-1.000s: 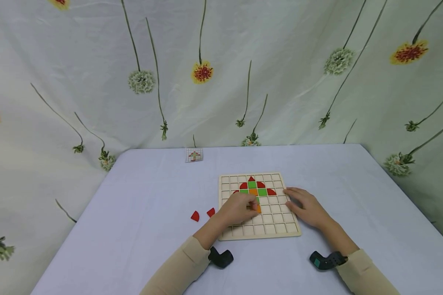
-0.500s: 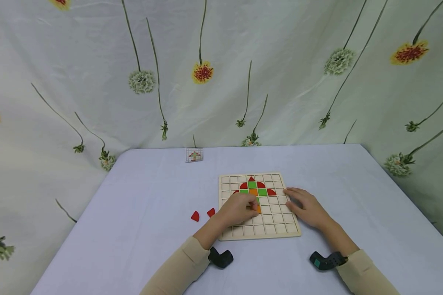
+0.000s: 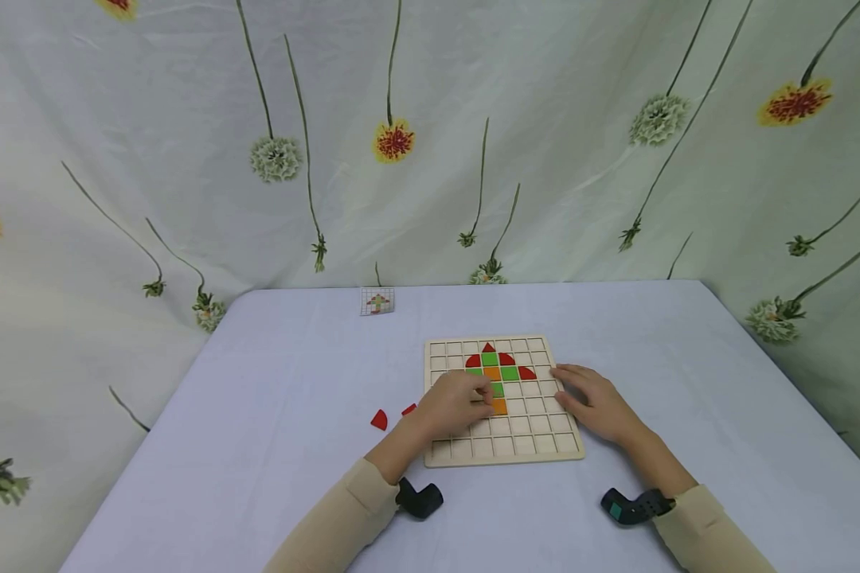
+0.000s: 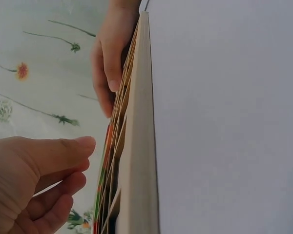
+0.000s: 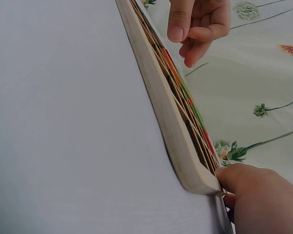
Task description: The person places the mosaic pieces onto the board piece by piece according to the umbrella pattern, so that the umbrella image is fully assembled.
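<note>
A square wooden grid board (image 3: 537, 442) lies on the table, holding red, green and orange pieces in a tree-like pattern. Over its left part hovers my left hand (image 3: 453, 402), thumb and fingers loosely bent, nothing visible between them. Just beside its fingertips an orange square (image 3: 499, 407) sits in the grid, below a green square (image 3: 498, 390). The left wrist view shows the left hand (image 4: 44, 170) above the board's surface. My right hand (image 3: 596, 403) rests at the board's right edge, fingers extended. In the right wrist view its thumb (image 5: 234, 176) touches the board's corner.
Left of the board lie a red quarter-circle piece (image 3: 379, 420) and another red piece (image 3: 409, 409), partly behind the left hand. A small pattern card (image 3: 377, 301) stands at the table's far edge. A flowered cloth (image 3: 559, 159) hangs behind the table.
My left hand has drawn back slightly to the left, uncovering more of the orange and green squares and covering more of one loose red piece. The right hand has stayed put.
</note>
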The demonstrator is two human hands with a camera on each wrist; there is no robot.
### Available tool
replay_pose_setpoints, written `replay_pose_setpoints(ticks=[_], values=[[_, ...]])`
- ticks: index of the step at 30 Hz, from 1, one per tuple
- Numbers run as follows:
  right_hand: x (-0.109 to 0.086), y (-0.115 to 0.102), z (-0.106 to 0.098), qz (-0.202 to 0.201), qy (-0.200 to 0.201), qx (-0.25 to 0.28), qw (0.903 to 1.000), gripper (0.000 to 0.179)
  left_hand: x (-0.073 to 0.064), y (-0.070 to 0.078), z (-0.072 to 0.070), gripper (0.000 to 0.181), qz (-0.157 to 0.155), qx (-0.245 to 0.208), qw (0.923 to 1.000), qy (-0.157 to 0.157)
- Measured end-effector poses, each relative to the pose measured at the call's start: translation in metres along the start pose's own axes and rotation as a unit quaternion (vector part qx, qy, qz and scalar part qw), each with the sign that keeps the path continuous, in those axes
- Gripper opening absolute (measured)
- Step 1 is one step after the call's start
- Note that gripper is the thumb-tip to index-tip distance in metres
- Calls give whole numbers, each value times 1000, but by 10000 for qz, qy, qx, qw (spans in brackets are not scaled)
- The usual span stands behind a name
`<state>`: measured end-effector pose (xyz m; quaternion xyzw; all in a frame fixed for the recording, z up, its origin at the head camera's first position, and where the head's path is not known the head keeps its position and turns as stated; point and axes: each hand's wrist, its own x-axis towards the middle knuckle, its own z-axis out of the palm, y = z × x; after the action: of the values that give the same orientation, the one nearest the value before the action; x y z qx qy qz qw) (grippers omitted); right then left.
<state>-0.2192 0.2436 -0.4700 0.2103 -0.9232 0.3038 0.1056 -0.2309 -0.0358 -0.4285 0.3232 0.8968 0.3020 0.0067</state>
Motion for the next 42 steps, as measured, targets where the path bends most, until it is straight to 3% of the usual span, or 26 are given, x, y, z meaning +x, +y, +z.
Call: replay_pose_setpoints(ticks=[7, 16, 25, 29, 42], values=[[0, 0, 0, 18, -19, -19, 10000, 43, -8, -10, -14, 19, -328, 18, 9995, -32], [1, 0, -2, 77, -107, -81, 9999, 43, -23, -27, -32, 17, -753, -29, 9970, 186], [0, -1, 0, 73, -90, -39, 9999, 43, -47, -50, -47, 11, -1283, 117, 9910, 370], [0, 0, 0, 71, -81, -46, 9999, 44, -56, -58, -50, 14, -1490, 68, 9883, 304], [0, -2, -2, 100, -123, 8, 9999, 44, -68, -60, -48, 21, -1436, -137, 9894, 164]])
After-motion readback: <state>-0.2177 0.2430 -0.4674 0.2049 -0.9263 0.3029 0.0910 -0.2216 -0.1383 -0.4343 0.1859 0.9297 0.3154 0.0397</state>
